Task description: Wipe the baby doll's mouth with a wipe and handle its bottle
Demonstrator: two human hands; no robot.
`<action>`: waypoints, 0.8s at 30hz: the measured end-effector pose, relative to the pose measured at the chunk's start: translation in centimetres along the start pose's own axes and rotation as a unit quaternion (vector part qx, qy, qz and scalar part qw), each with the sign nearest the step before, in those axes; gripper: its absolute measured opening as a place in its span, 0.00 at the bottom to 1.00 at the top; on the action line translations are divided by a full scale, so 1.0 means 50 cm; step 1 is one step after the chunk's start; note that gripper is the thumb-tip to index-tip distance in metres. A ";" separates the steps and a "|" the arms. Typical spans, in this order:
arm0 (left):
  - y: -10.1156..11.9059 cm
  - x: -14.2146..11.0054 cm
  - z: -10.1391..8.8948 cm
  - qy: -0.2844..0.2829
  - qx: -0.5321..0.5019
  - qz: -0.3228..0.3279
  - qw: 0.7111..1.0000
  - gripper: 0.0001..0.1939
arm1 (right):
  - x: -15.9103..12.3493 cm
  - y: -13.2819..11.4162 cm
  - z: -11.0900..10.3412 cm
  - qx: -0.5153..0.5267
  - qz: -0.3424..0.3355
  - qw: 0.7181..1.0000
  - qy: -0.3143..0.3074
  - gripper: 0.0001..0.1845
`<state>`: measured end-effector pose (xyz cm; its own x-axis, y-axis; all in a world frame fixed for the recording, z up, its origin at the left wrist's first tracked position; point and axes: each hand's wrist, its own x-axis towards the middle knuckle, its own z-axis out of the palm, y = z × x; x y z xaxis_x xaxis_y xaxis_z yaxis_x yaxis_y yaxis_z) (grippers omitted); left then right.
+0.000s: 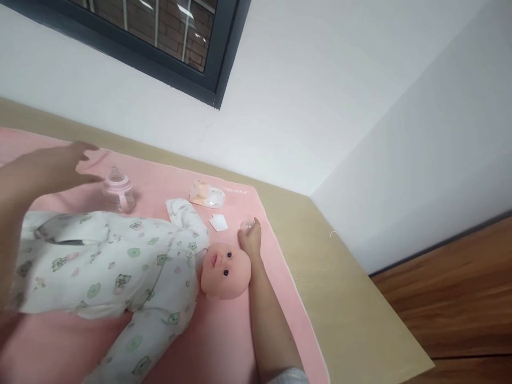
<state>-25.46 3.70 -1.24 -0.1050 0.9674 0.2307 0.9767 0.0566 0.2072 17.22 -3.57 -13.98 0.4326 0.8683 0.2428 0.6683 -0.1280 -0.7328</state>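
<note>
My left hand (pixel 60 169) reaches in from the left, fingers apart and holding nothing. Just right of its fingertips stands a clear baby bottle (pixel 119 191) with a pink collar and a nipple on top; I see a slight gap between them. Beyond the doll's head my right hand (pixel 252 241) closes its thumb and fingers round a small clear dome-like cap (pixel 247 226), low over the mat. A baby doll (pixel 226 271) lies on its back between my arms, in a white suit (pixel 132 261) printed with green and pink figures.
A pink mat (pixel 224 341) covers part of the wooden tabletop (pixel 320 277). On the mat lie an opened soft packet (pixel 206 194) and a folded white wipe or pad (pixel 218 222). A white wall (pixel 280 106) with a dark-framed window (pixel 218 80) rises behind.
</note>
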 end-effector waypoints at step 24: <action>0.499 -0.136 0.040 -0.492 -0.102 0.392 0.771 0.34 | 0.009 0.027 0.013 -0.010 -0.073 0.997 0.015 0.34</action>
<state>-0.01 -0.96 0.44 0.7935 0.4096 -0.4500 0.6071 -0.5839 0.5391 17.93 -3.04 -15.25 0.3476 0.8633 0.3658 0.7377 -0.0109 -0.6751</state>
